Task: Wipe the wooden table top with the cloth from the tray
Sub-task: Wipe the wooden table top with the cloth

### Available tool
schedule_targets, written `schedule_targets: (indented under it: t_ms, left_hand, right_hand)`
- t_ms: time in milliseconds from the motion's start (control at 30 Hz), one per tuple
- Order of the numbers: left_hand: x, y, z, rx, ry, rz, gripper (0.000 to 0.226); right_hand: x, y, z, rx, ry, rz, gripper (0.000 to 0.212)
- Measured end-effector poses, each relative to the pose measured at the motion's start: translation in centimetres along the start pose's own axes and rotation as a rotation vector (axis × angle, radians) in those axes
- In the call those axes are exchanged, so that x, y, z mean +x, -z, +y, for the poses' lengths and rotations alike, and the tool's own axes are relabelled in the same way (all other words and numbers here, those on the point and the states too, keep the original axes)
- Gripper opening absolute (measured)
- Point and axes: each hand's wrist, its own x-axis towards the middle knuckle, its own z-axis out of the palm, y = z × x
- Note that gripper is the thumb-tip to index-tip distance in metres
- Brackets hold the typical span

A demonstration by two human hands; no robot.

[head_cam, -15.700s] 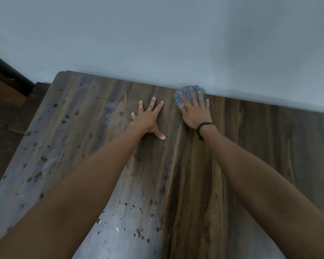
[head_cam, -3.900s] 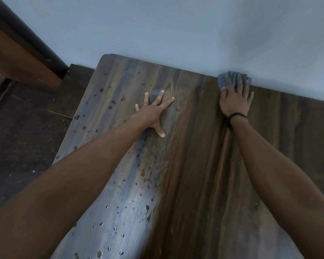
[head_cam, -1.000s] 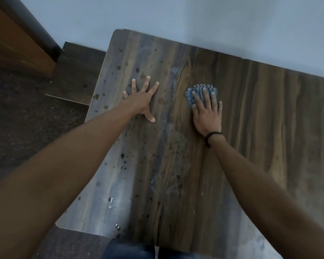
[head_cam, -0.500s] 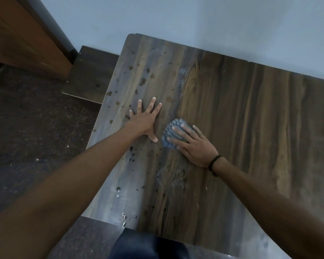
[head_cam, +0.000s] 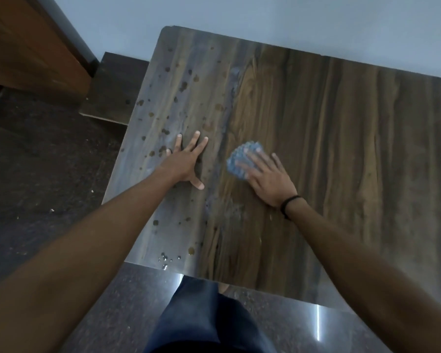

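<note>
Both hands lie flat: your right hand (head_cam: 267, 178) presses the cloth (head_cam: 239, 155), with unwiped droplets (head_cam: 195, 78) leftward around your left hand (head_cam: 186, 164).

A plain, pale blue-grey wall (head_cam: 265, 19) is seen across the top, and the far edge of the table (head_cam: 354, 161) is set against it. At upper left a brown wooden panel (head_cam: 23, 52) is bordered by a grey edge strip (head_cam: 73, 39). The floor (head_cam: 36, 179) is of dark speckled stone, dotted with a few pale crumbs (head_cam: 52, 210). A dark slab (head_cam: 115, 87) is laid at the foot of the wall. Thin streaks of light (head_cam: 318, 324) are reflected in the polished floor near the bottom.
</note>
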Motion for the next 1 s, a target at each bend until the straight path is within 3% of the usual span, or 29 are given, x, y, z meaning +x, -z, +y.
schedule_targets:
  t_ms: [33, 67, 100, 200, 233, 267, 367, 400, 433, 533, 600, 633, 733, 767, 800, 900, 967, 1000]
  left_hand:
    - [0.0, 0.1, -0.1, -0.009, 0.005, 0.007, 0.149]
    - [-0.1, 0.3, -0.1, -0.017, 0.008, 0.010, 0.149]
    - [-0.2, 0.4, -0.1, -0.022, 0.007, 0.009, 0.149]
    - [-1.2, 0.1, -0.3, -0.025, -0.006, 0.013, 0.147]
    - [-1.9, -0.4, -0.5, -0.020, -0.014, 0.012, 0.147]
    - [-2.6, -1.1, -0.7, -0.014, -0.023, 0.003, 0.147]
    - [-4.6, -3.0, -1.9, -0.006, -0.024, -0.035, 0.148]
    - [-5.2, -3.6, -2.3, -0.009, -0.019, -0.034, 0.149]
    - [-5.6, -4.1, -2.7, -0.009, -0.018, -0.027, 0.149]
    - [-6.5, -5.3, -3.2, 0.009, -0.030, 0.010, 0.148]
    - [-6.6, -5.3, -3.0, 0.006, -0.031, 0.016, 0.146]
    - [-6.6, -5.2, -2.9, 0.002, -0.025, 0.012, 0.146]
    - [-6.5, -4.9, -2.7, 0.001, -0.004, -0.004, 0.147]
    - [-6.5, -5.0, -2.7, 0.002, -0.002, 0.000, 0.147]
    - [-6.6, -5.1, -2.7, 0.004, -0.002, 0.003, 0.146]
    - [-7.0, -5.6, -3.1, 0.007, 0.002, -0.009, 0.146]
    - [-7.4, -5.9, -3.4, 0.013, 0.007, -0.020, 0.147]
    - [-7.5, -5.9, -3.5, 0.013, 0.006, -0.026, 0.147]
  right_hand:
    - [0.4, 0.3, -1.4, 0.055, -0.166, 0.010, 0.051]
    - [0.2, 0.1, -3.1, 0.065, -0.217, 0.039, 0.052]
    - [-0.6, -0.6, -4.8, 0.047, -0.151, 0.069, 0.052]
    - [-4.5, -2.1, -5.3, -0.059, 0.398, -0.059, 0.049]
    - [-4.5, -1.9, -4.2, -0.085, 0.486, -0.057, 0.049]
    - [-4.0, -1.7, -3.5, -0.104, 0.458, -0.053, 0.049]
    - [-2.5, -0.8, -4.3, 0.044, -0.075, -0.007, 0.052]
    - [-2.7, -1.1, -5.7, 0.071, -0.157, 0.014, 0.052]
    - [-3.5, -1.7, -7.1, 0.061, -0.122, 0.037, 0.053]
    - [-8.2, -3.4, -7.6, -0.049, 0.440, -0.053, 0.050]
    - [-8.6, -3.0, -5.2, -0.126, 0.636, -0.049, 0.048]
    - [-8.1, -2.7, -4.5, -0.135, 0.547, -0.047, 0.049]
    - [-7.5, -1.7, -6.4, 0.042, -0.082, 0.011, 0.052]
    - [-8.1, -2.1, -8.2, 0.035, -0.104, 0.039, 0.053]
    - [-9.2, -2.9, -9.6, 0.022, 0.002, 0.029, 0.053]
    - [-12.7, -4.3, -9.4, -0.062, 0.569, -0.096, 0.051]
    - [-11.6, -3.9, -7.7, -0.112, 0.610, -0.085, 0.051]
    - [-10.9, -3.4, -7.5, -0.083, 0.451, -0.071, 0.051]
